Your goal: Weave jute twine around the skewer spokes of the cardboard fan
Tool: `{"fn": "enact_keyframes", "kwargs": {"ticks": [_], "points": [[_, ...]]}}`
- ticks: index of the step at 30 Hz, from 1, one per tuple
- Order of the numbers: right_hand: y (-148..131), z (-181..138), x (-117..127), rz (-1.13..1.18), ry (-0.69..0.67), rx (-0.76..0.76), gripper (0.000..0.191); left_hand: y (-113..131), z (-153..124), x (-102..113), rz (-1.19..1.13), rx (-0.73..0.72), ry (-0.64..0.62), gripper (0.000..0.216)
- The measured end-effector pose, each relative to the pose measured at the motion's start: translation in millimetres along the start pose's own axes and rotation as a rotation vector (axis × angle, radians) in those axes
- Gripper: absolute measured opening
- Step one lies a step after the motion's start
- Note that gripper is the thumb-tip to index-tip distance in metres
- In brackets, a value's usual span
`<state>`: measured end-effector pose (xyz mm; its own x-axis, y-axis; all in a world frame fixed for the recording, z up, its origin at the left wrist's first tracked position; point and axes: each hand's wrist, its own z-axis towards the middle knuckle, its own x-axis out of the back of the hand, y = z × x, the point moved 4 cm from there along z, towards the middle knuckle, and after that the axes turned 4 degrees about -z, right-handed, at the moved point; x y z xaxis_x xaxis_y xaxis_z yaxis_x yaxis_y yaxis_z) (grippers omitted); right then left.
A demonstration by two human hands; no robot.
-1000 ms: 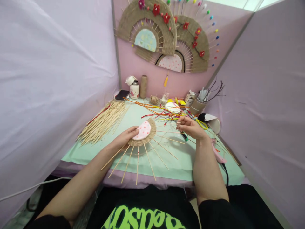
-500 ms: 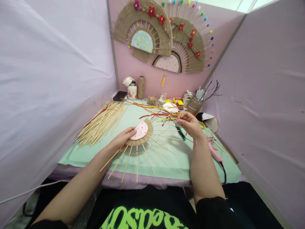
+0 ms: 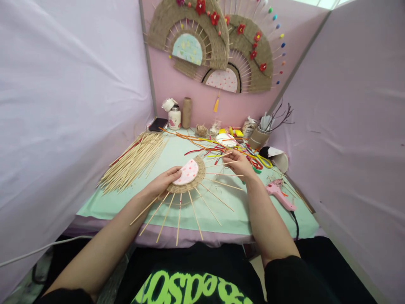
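A half-round fan piece (image 3: pixel 189 172) with a pink-dotted white centre is gripped at its left edge by my left hand (image 3: pixel 167 179), thumb on top. Brown twine weaving (image 3: pixel 183 187) borders its curved side, and thin bamboo sticks (image 3: pixel 193 211) radiate from it toward me and to the right. My right hand (image 3: pixel 237 164) is at the upper right stick tips, its fingers pinched on a thin strand of twine, mostly hidden by the fingers. A faint loop of twine hangs below the sticks near my left hand.
A pile of bamboo sticks (image 3: pixel 133 162) lies left. Coloured pipe cleaners (image 3: pixel 196 141), a twine spool (image 3: pixel 187 113), a jar (image 3: pixel 174 117) and a phone (image 3: pixel 158 124) are at the back. A pink glue gun (image 3: pixel 281 197) lies right. Finished fans (image 3: pixel 218 33) hang on the back wall.
My right hand has moved left and slightly down, to the stick tips. The fan piece is still in my left hand, turned slightly. The camera view has shifted a little.
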<state>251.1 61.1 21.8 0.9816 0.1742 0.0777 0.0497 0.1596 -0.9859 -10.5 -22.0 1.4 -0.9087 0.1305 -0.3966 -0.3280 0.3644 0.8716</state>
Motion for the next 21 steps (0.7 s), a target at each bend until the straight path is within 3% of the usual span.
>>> {"fn": "enact_keyframes", "kwargs": {"ticks": [13, 21], "points": [[17, 8, -9, -0.051, 0.032, 0.037, 0.030, -2, 0, 0, 0.001, -0.015, -0.057, 0.043], [17, 8, -11, -0.180, 0.057, 0.081, 0.031, -1, 2, 6, 0.004, -0.041, 0.002, 0.038]]}}
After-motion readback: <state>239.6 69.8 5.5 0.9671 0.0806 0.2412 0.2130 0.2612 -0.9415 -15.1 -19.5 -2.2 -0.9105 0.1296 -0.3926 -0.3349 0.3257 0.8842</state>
